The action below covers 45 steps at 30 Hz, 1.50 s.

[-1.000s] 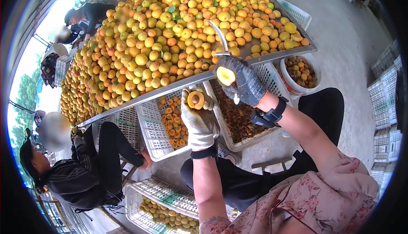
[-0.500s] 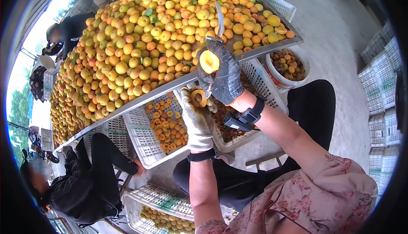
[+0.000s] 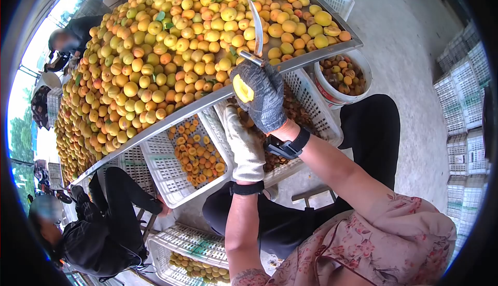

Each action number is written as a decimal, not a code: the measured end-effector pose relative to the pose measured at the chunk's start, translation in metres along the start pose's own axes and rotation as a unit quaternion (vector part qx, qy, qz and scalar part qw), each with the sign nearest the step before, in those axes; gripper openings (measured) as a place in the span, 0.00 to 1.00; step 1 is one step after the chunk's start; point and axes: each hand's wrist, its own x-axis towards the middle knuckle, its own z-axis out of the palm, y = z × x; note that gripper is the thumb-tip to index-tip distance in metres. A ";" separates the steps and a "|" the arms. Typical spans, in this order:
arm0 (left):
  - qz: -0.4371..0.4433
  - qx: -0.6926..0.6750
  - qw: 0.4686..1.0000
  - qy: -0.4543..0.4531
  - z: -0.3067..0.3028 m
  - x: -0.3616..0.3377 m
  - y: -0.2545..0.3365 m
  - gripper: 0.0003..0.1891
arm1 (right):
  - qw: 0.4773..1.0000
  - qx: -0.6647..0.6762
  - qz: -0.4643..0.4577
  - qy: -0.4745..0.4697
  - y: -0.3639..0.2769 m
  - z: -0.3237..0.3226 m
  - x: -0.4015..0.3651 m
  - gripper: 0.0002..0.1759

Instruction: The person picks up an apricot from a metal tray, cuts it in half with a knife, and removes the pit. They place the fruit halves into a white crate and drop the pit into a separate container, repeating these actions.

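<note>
My right hand (image 3: 259, 96), in a grey knitted glove, is closed around a knife (image 3: 256, 29) whose curved blade points up over the fruit. The same hand holds an apricot half (image 3: 243, 89), its yellow cut face showing. Just below and left of it, my left hand (image 3: 243, 143) wears a cream glove. Its fingers are curled and partly behind the right hand, so what they hold is hidden. Both hands are over a crate of brown pits (image 3: 298, 112), just in front of the metal table edge (image 3: 207, 100). Whole apricots (image 3: 155, 57) are heaped on the table.
A white crate (image 3: 155, 169) with apricot halves stands left of my hands. A white bucket (image 3: 358, 96) of brownish fruit is at the right. A person (image 3: 98, 234) in black sits at the left; another is beyond the table. Stacked crates (image 3: 461, 114) stand far right.
The apricot half with a pit, visible in my left hand before, is now out of sight. My right hand has lowered and turned slightly, still holding the knife and apricot half. The view has shifted slightly.
</note>
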 end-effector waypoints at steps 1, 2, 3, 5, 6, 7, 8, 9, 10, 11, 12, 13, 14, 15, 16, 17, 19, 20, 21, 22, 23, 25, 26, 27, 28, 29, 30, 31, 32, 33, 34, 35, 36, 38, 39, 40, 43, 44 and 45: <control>-0.088 -0.112 0.990 0.013 0.001 0.000 -0.001 0.16 | 1.000 0.000 0.000 0.002 0.000 -0.001 -0.001 0.12; 0.143 0.297 0.944 -0.011 -0.002 -0.004 -0.002 0.31 | 0.999 -0.050 -0.005 -0.020 -0.001 -0.002 -0.003 0.12; 0.141 0.298 0.944 -0.013 -0.005 -0.003 -0.006 0.31 | 0.994 -0.100 -0.010 -0.041 -0.001 -0.003 -0.004 0.13; 0.343 0.505 0.792 -0.009 -0.013 0.002 -0.015 0.33 | 0.990 -0.131 -0.013 -0.053 -0.002 -0.004 -0.004 0.13; 0.388 0.500 0.774 -0.004 -0.010 0.003 -0.012 0.23 | 0.988 -0.146 -0.019 -0.049 -0.004 -0.002 -0.002 0.13; 0.388 0.500 0.774 -0.004 -0.008 0.002 -0.010 0.23 | 0.986 -0.161 -0.026 -0.045 -0.005 -0.002 0.000 0.13; 0.224 0.263 0.938 0.002 -0.004 0.001 -0.009 0.16 | 0.995 -0.085 -0.043 0.029 0.003 -0.006 0.004 0.12; 0.037 -0.003 0.999 0.006 0.001 0.000 -0.006 0.13 | 0.992 -0.062 0.078 0.079 0.000 -0.020 0.018 0.22; -0.004 -0.058 0.998 0.013 0.012 -0.004 0.004 0.14 | 0.986 0.004 0.151 0.070 -0.011 -0.020 0.022 0.23; -0.004 -0.059 0.998 0.012 0.011 -0.003 0.004 0.14 | 0.971 0.071 0.221 0.061 -0.019 -0.019 0.024 0.23; -0.028 -0.093 0.995 0.008 0.010 -0.001 0.002 0.14 | 0.971 0.071 0.220 0.061 -0.020 -0.018 0.024 0.23; -0.051 -0.126 0.991 0.005 0.008 0.001 0.001 0.13 | 0.970 0.064 0.224 0.072 -0.020 -0.018 0.023 0.23; -0.052 -0.125 0.991 0.003 0.004 0.002 0.001 0.13 | 0.969 0.058 0.227 0.085 -0.021 -0.017 0.023 0.23; -0.061 -0.166 0.984 -0.033 0.000 0.001 0.001 0.13 | 0.969 0.058 0.225 0.087 -0.019 -0.019 0.022 0.23; -0.068 -0.207 0.974 -0.069 -0.002 0.001 0.001 0.13 | 0.961 0.089 0.243 0.098 -0.016 -0.021 0.023 0.22; -0.069 -0.207 0.973 -0.071 -0.001 0.001 0.001 0.13 | 0.951 0.120 0.262 0.108 -0.013 -0.023 0.024 0.21; -0.058 -0.167 0.984 -0.017 0.004 -0.002 0.006 0.11 | 0.941 0.153 0.279 0.116 -0.013 -0.020 0.026 0.21; -0.031 -0.158 0.987 -0.004 0.007 0.000 0.007 0.11 | 0.945 0.135 0.278 0.106 -0.013 -0.018 0.026 0.21; -0.031 -0.157 0.987 -0.006 0.006 0.001 0.009 0.11 | 0.949 0.117 0.277 0.097 -0.014 -0.017 0.027 0.22; -0.021 -0.108 0.994 -0.010 0.003 0.002 0.010 0.11 | 0.949 0.117 0.275 0.098 -0.015 -0.017 0.026 0.22; -0.009 -0.060 0.998 -0.015 0.002 0.002 0.011 0.11 | 0.955 0.084 0.269 0.094 -0.014 -0.018 0.025 0.21; 0.005 -0.009 1.000 -0.007 0.005 -0.003 0.013 0.12 | 0.963 0.016 0.258 0.083 -0.015 -0.018 0.027 0.21; 0.017 0.043 0.999 0.005 0.005 -0.006 0.013 0.12 | 0.963 0.015 0.257 0.082 -0.016 -0.019 0.027 0.21; 0.015 0.044 0.999 0.005 0.000 -0.004 0.008 0.12 | 0.958 0.057 0.272 0.071 -0.017 -0.022 0.025 0.21; 0.031 0.071 0.997 0.003 -0.008 0.000 0.000 0.17 | 0.951 0.100 0.286 0.060 -0.019 -0.024 0.023 0.22; 0.047 0.099 0.994 0.001 -0.014 0.002 -0.006 0.24 | 0.942 0.143 0.298 0.049 -0.019 -0.026 0.021 0.22; 0.024 0.138 0.990 0.018 -0.007 -0.003 0.003 0.24 | 0.938 0.168 0.293 0.081 -0.018 -0.026 0.021 0.23; 0.025 0.137 0.990 0.017 -0.017 0.007 -0.014 0.24 | 0.938 0.167 0.292 0.080 -0.017 -0.027 0.020 0.23; 0.219 0.274 0.936 0.029 -0.035 0.024 -0.043 0.25 | 0.936 0.172 0.300 0.072 -0.016 -0.027 0.020 0.23; 0.400 0.395 0.826 0.038 -0.046 0.033 -0.058 0.26 | 0.933 0.178 0.306 0.065 -0.016 -0.026 0.021 0.24; 0.186 0.295 0.936 -0.045 -0.026 0.004 -0.027 0.26 | 0.939 0.161 0.295 0.072 -0.017 -0.023 0.021 0.23; 0.185 0.296 0.936 -0.047 -0.019 -0.001 -0.014 0.26 | 0.939 0.162 0.293 0.073 -0.017 -0.023 0.021 0.23; 0.124 0.222 0.966 -0.037 -0.014 -0.002 -0.005 0.26 | 0.946 0.143 0.278 0.086 -0.018 -0.024 0.023 0.23; 0.058 0.139 0.987 -0.050 -0.015 -0.001 0.002 0.25 | 0.944 0.137 0.285 0.093 -0.017 -0.028 0.026 0.23; 0.058 0.138 0.988 -0.048 -0.016 0.002 -0.003 0.25 | 0.944 0.136 0.286 0.093 -0.017 -0.028 0.025 0.23; 0.083 0.117 0.990 0.001 -0.016 0.010 -0.014 0.25 | 0.948 0.113 0.295 0.048 -0.016 -0.027 0.023 0.24; 0.109 0.174 0.977 0.057 -0.031 0.020 -0.026 0.24 | 0.952 0.049 0.303 0.014 -0.014 -0.029 0.016 0.21; 0.111 0.253 0.959 0.063 -0.042 0.023 -0.026 0.24 | 0.964 -0.018 0.255 0.067 -0.013 -0.030 0.015 0.18; 0.158 0.316 0.934 0.059 -0.046 0.028 -0.019 0.23 | 0.968 -0.085 0.203 0.118 -0.012 -0.030 0.016 0.14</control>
